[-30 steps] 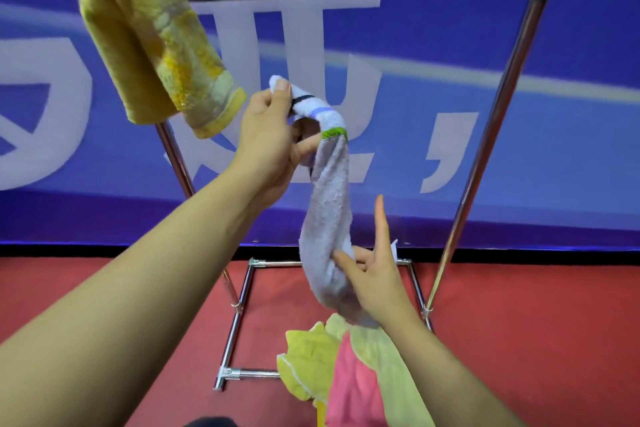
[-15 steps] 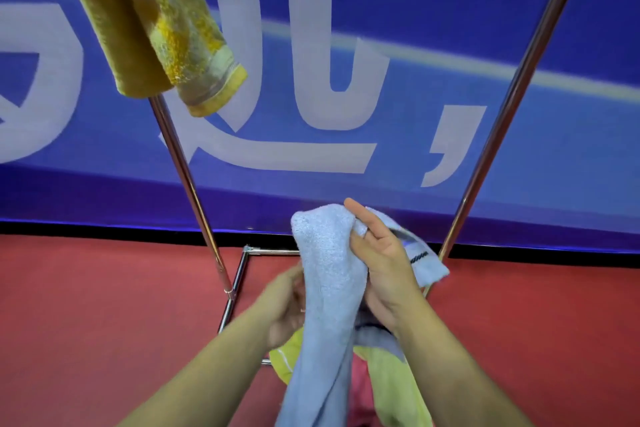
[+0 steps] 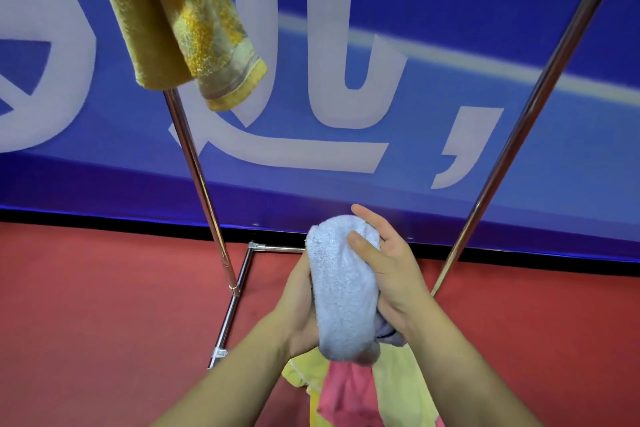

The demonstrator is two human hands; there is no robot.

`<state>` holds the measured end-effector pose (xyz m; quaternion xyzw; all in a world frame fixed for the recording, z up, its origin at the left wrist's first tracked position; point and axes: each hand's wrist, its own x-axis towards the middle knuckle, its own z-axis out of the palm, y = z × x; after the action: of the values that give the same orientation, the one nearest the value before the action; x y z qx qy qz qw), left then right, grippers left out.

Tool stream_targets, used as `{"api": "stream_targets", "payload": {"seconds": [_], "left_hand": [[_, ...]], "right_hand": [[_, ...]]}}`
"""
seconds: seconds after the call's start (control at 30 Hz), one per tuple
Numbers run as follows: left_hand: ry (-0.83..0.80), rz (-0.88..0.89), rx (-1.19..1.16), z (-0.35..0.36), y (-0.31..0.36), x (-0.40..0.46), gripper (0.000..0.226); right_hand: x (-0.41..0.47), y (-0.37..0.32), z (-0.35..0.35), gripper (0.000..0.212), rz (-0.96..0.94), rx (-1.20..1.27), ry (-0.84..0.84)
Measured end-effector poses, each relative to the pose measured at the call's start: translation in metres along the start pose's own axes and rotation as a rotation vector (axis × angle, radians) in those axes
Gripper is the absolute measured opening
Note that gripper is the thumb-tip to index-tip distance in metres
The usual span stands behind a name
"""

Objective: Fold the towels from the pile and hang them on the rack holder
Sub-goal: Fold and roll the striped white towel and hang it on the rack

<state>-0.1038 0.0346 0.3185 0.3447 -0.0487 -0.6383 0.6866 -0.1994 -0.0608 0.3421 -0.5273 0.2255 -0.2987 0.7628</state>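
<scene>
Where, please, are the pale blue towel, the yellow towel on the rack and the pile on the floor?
pale blue towel (image 3: 341, 291), head view, middle of the folded bundle.
yellow towel (image 3: 162, 21), head view, middle of the hanging cloth.
pile (image 3: 349, 392), head view, on the pink towel.

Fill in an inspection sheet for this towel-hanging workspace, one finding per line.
Surface: red carpeted floor.
Job's things: folded pale blue terry towel held in both hands; yellow patterned towel hanging on the chrome metal rack; yellow and pink cloth pile below.
Clutter: nothing seen.
Grippers: left hand and right hand grip the blue towel.
Cables: nothing seen.
Surroundings: blue banner with white lettering.
</scene>
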Motion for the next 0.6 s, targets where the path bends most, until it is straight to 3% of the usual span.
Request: {"api": "stream_targets", "payload": {"seconds": [0.13, 0.23, 0.3, 0.43, 0.6], "left_hand": [[0.058, 0.019, 0.147, 0.003, 0.000, -0.003, 0.039], [0.214, 0.160, 0.359, -0.007, 0.001, 0.004, 0.016], [0.214, 0.268, 0.393, -0.007, 0.006, 0.002, 0.031], [0.301, 0.316, 0.590, -0.021, 0.018, -0.001, 0.068], [0.353, 0.477, 0.854, -0.034, 0.027, 0.000, 0.046]], "right_hand": [[0.001, -0.001, -0.004, 0.032, 0.008, -0.071, -0.014], [0.004, -0.003, -0.010, 0.029, -0.003, -0.170, 0.011], [0.007, -0.004, -0.017, 0.027, -0.009, -0.238, 0.055], [0.008, -0.005, -0.027, 0.024, -0.071, -0.348, 0.141], [0.007, -0.002, -0.035, 0.025, -0.111, -0.453, 0.204]]}}
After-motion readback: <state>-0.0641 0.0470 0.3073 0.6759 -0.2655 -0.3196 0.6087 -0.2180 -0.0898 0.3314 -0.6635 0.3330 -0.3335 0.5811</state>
